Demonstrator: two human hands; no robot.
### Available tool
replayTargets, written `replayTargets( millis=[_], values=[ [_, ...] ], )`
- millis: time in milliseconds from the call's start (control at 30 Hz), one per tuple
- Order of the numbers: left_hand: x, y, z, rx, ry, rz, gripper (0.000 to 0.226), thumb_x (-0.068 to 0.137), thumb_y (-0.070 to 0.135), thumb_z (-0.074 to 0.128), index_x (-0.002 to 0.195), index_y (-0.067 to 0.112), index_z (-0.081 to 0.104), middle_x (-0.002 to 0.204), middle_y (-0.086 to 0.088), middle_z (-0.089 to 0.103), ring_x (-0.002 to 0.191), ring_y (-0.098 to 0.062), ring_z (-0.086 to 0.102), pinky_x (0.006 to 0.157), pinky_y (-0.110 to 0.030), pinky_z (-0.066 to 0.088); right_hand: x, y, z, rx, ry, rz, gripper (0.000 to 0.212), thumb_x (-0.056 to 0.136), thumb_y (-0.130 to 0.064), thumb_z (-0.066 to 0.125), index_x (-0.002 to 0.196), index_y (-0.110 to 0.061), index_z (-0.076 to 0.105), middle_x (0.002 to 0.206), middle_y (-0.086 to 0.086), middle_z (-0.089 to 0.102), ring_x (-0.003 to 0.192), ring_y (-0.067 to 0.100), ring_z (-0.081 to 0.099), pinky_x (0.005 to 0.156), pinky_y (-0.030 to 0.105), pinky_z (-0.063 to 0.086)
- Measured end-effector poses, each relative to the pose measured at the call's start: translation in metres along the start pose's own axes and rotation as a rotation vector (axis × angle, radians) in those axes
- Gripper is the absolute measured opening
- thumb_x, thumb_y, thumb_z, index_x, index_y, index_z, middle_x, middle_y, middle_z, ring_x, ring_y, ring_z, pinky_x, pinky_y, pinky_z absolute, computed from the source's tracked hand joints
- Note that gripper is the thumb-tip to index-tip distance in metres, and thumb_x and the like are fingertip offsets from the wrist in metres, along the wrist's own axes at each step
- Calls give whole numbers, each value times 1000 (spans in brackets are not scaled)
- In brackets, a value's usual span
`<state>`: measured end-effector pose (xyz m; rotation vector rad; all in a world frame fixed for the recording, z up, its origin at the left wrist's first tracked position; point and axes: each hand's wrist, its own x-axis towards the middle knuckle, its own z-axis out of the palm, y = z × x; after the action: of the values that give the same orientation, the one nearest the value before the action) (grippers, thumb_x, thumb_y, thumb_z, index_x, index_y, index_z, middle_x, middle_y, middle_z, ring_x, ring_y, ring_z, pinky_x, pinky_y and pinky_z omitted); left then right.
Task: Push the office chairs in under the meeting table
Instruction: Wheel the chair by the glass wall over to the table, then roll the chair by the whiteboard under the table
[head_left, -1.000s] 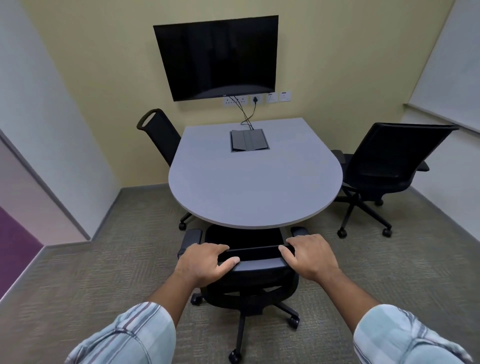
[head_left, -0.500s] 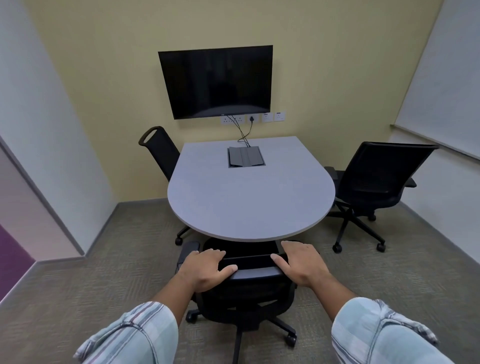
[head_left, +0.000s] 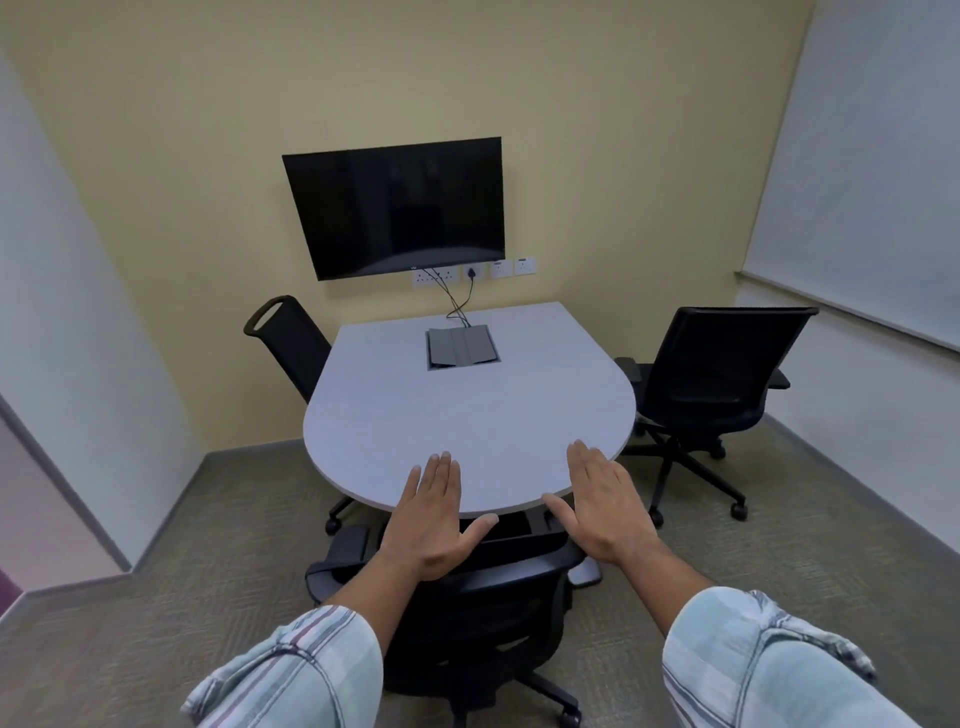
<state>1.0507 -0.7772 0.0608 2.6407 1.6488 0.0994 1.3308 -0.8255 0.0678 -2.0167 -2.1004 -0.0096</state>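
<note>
A grey meeting table (head_left: 467, 410) with a rounded near end stands against the yellow wall. Directly below me a black office chair (head_left: 483, 613) has its seat tucked under the table's near edge, backrest towards me. My left hand (head_left: 434, 525) and my right hand (head_left: 605, 506) hover flat and open just above the backrest's top, fingers spread, holding nothing. A second black chair (head_left: 288, 343) sits close against the table's left side. A third black chair (head_left: 711, 384) stands at the right, a little away from the table's edge.
A dark screen (head_left: 397, 208) hangs on the far wall above sockets with cables running to a cable box (head_left: 462, 347) in the tabletop. White walls close in left and right. Grey carpet (head_left: 810, 545) shows around the right chair.
Both hands have let go of the near chair's backrest and lifted, fingers now open. The chair sits further under the table. The view has tilted up.
</note>
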Motion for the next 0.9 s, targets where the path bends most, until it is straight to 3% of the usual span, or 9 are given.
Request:
replayTargets(
  millis=[267, 433, 600, 900],
  values=[
    [56, 68, -2, -8, 100, 86, 117, 88, 91, -11, 170, 8, -18, 178, -9, -27, 164, -22, -30, 135, -45, -18, -2, 73, -29, -57, 64, 64, 90, 111, -70, 23, 174, -11, -5, 184, 12, -2, 170, 29, -2, 138, 49, 6],
    [102, 122, -6, 35, 135, 171, 111, 93, 86, -5, 170, 8, -17, 179, -11, -25, 164, -25, -30, 131, -43, -24, -10, 135, -47, -81, 109, 160, 97, 102, -75, 7, 173, -10, -6, 184, 11, -6, 170, 29, -6, 138, 49, 3],
    [154, 177, -9, 4, 171, 271, 121, 86, 92, -13, 171, 7, -13, 180, -11, -20, 166, -25, -26, 135, -48, -16, -7, 196, -59, -105, 129, 252, 91, 110, -69, 20, 174, -10, -5, 184, 12, -4, 170, 28, -3, 138, 48, 4],
    [278, 256, 8, 34, 227, 353, 114, 91, 93, -7, 173, 13, -11, 181, -8, -20, 162, -23, -32, 128, -42, -29, 35, 309, -64, -136, 158, 361, 101, 97, -77, -3, 173, -11, -3, 184, 11, 0, 170, 28, 0, 138, 48, 7]
  ],
)
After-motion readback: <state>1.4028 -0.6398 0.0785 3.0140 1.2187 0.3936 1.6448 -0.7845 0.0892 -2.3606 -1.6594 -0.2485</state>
